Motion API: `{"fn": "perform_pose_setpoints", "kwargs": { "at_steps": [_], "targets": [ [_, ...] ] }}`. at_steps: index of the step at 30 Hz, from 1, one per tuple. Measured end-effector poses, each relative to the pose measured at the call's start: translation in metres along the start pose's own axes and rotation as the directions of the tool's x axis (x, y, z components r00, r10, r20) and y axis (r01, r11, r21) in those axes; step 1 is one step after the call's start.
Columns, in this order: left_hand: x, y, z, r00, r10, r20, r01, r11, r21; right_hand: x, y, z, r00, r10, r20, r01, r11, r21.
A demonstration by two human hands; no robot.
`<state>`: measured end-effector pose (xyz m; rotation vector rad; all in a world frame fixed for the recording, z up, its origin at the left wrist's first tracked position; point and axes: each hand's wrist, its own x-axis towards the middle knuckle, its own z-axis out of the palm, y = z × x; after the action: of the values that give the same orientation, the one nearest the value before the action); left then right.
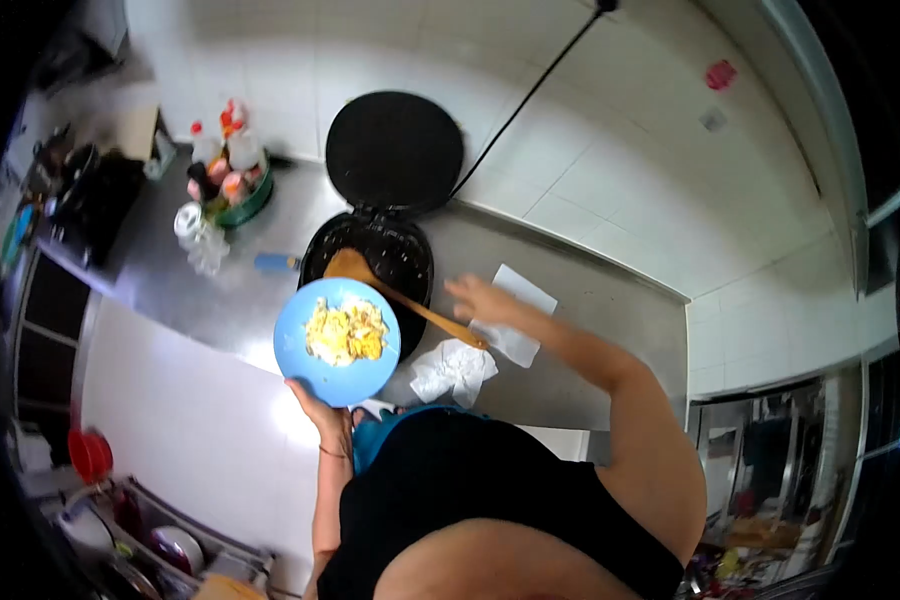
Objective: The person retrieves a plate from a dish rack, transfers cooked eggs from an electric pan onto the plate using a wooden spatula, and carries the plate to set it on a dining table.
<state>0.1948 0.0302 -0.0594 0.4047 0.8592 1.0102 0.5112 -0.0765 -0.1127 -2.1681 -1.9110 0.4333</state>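
Blue plate [320,375], metal counter [602,303], tiled wall [620,150]

Eggs [346,332] on plate [335,385], spatula [410,301] across pan [406,248].

On the metal counter [595,288] I see a green basket [245,207] at left, an open black pan [398,247], and, at right, crumpled tissue [453,372] and a white sheet [510,345].

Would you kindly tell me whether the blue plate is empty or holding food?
Not empty: yellow-and-white food lies heaped on the plate in the left hand.
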Motion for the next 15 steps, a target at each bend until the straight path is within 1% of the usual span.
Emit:
{"fn": "perform_pose_setpoints", "kwargs": {
  "at_steps": [1, 2, 3, 4, 5, 6, 7, 8, 10, 13, 15],
  "targets": [
    [0.001, 0.001, -0.002, 1.000, 0.011, 0.013, -0.011, 1.000, 0.003, 0.025, 0.000, -0.035, 0.961, 0.219, -0.170, -0.171, 0.950, 0.261],
    [0.000, 0.002, -0.005, 0.999, 0.028, 0.037, -0.027, 1.000, -0.008, 0.041, -0.025, -0.121, 0.948, 0.257, -0.190, -0.240, 0.965, 0.106],
    [0.003, 0.000, -0.009, 0.998, 0.027, 0.062, -0.026, 1.000, -0.012, 0.061, -0.017, -0.163, 0.881, 0.159, -0.446, -0.175, 0.985, 0.005],
    [0.004, 0.001, -0.011, 0.996, 0.025, 0.080, -0.024, 1.000, -0.016, 0.080, -0.007, -0.218, 0.743, 0.314, -0.591, -0.275, 0.948, 0.158],
    [0.005, 0.001, -0.013, 0.996, 0.024, 0.091, -0.023, 1.000, -0.016, 0.084, -0.026, -0.277, 0.595, 0.384, -0.706, -0.314, 0.920, 0.235],
    [0.005, 0.003, -0.012, 0.995, 0.026, 0.099, -0.025, 1.000, -0.009, 0.103, 0.020, -0.316, 0.406, 0.158, -0.900, -0.272, 0.961, 0.046],
    [0.004, 0.004, -0.011, 0.994, 0.029, 0.104, -0.029, 1.000, -0.003, 0.104, 0.018, -0.358, 0.320, 0.184, -0.929, -0.373, 0.926, 0.055],
    [0.003, 0.005, -0.009, 0.994, 0.031, 0.106, -0.031, 1.000, 0.003, 0.109, 0.019, -0.392, 0.250, 0.243, -0.937, -0.487, 0.868, 0.095],
    [0.000, 0.007, -0.007, 0.994, 0.042, 0.100, -0.045, 0.999, 0.023, 0.116, 0.034, -0.432, 0.265, 0.413, -0.871, -0.647, 0.746, 0.158],
    [-0.004, 0.008, -0.002, 0.996, 0.061, 0.069, -0.061, 0.998, 0.001, 0.131, 0.038, -0.439, 0.226, 0.292, -0.929, -0.704, 0.708, 0.051],
    [-0.007, 0.010, 0.005, 0.998, 0.061, 0.028, -0.061, 0.998, -0.006, 0.140, 0.047, -0.447, 0.178, 0.385, -0.906, -0.691, 0.704, 0.163]
  ]
}}
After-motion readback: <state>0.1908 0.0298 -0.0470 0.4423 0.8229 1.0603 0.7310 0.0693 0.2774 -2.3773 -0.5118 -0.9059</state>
